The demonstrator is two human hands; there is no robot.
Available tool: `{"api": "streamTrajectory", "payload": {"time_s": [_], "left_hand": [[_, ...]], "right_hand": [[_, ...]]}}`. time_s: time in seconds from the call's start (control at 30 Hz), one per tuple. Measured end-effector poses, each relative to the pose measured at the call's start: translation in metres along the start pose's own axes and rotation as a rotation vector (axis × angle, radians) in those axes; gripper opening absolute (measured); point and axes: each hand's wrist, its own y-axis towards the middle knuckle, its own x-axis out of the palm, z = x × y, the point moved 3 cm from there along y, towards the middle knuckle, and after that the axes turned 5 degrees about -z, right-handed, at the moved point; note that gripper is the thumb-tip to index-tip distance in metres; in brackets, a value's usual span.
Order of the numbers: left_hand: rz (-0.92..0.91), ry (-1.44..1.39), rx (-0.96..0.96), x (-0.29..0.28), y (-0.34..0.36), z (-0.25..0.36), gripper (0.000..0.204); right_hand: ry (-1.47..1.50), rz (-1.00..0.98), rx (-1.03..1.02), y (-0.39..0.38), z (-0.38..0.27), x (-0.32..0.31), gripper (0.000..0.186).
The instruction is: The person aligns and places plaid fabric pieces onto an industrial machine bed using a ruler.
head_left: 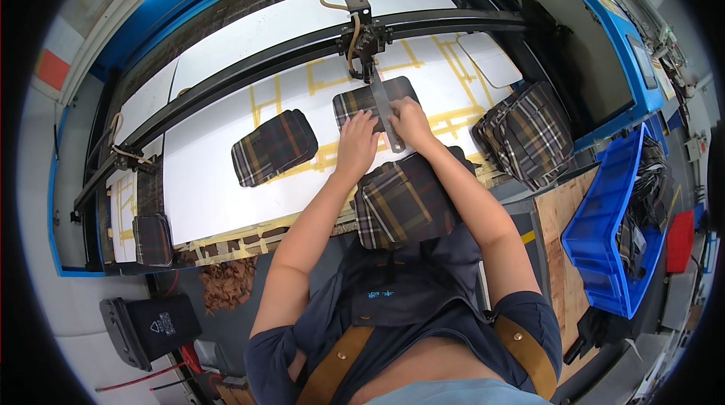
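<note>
l. grip uncurled, flat on plaid panel beneath it, prob. to steady same; r. grip curled at metal ruler over panel, can't tell if clamped, prob. stops slip.

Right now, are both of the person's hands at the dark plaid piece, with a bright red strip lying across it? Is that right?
Not quite: the strip is grey, not bright red, as the head view shows. The rest is right: it lies across the dark plaid piece, with the left hand and right hand both there.
</note>
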Motion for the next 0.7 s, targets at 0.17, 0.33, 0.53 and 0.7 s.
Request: {"api": "streamTrajectory", "payload": {"time_s": [0.17,0.33,0.53,0.7], "left_hand": [[0.012,0.019,0.011,0.000,0.000,-0.001,0.036],[-0.020,0.091,0.034,0.002,-0.003,0.006,0.041],[-0.015,0.178,-0.020,0.005,0.002,0.015,0.041],[0.000,0.170,-0.042,0.004,0.002,0.020,0.038]], "right_hand": [[-0.152,0.061,-0.181,-0.014,-0.010,-0.002,0.027],[-0.288,0.013,-0.250,-0.013,-0.012,-0.006,0.025],[-0.196,0.173,0.001,0.020,0.020,-0.031,0.019],[-0.277,0.055,0.332,0.030,0.045,-0.037,0.021]]}}
